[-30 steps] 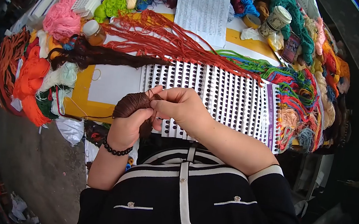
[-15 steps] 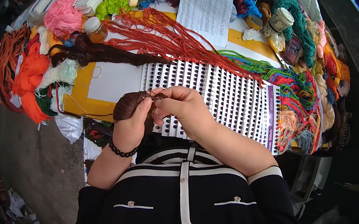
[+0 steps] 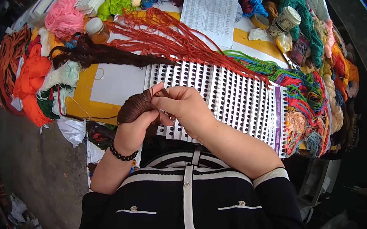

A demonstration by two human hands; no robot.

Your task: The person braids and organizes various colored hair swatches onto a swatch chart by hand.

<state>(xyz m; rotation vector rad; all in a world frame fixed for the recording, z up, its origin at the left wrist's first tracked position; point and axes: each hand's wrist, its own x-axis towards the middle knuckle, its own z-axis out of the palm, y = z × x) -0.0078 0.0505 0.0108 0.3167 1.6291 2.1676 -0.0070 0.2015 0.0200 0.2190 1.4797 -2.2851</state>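
Observation:
A thick brown skein of thread (image 3: 135,108) is gripped in my left hand (image 3: 134,131), its thumb pressed along the near side. My right hand (image 3: 186,108) pinches thin brown strands at the skein's right end, thumb and fingertips together. A loose brown thread trails left from the skein over the table edge. Beneath my hands lie white perforated cards (image 3: 221,100) with rows of dark holes. Long dark brown strands (image 3: 108,55) and red strands (image 3: 178,39) lie behind them, reaching the cards' top edge.
A printed sheet (image 3: 209,9) lies at the back. Pink yarn (image 3: 65,13), a lidded jar (image 3: 96,30) and orange skeins (image 3: 33,81) crowd the left. A patterned cup (image 3: 285,23), scissors (image 3: 290,62) and multicoloured threads (image 3: 305,94) are on the right.
My left hand has turned slightly and its thumb has shifted down along the skein. My right hand has moved slightly up, still pinching strands.

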